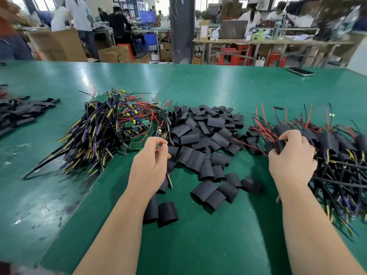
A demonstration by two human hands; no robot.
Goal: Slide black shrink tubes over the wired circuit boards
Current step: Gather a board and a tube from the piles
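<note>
Hands above a green-matted table (198, 245) — the right hand (292, 155) curls its fingers round a black-sleeved circuit board with red leads (281, 144), at the near-left edge of the heap of sleeved boards with red, black and yellow wires (341, 155) lying at the right of the table. The left hand (151, 161) has its fingers loosely curled and thumb against the forefinger, just beside the central pile of short black shrink tubes (202, 135); a yellow-and-purple wire (169, 180) shows under its palm, but whether the hand grips it cannot be told. Left of the tubes, touching them, lies the tangled heap of bare green circuit boards with yellow, purple, black and red wires (111, 126). A further heap of flat black tubing pieces (17, 116) lies well apart at the left edge. A dark flat phone (299, 71) rests near the far edge — beyond it, blurred people at other tables
</note>
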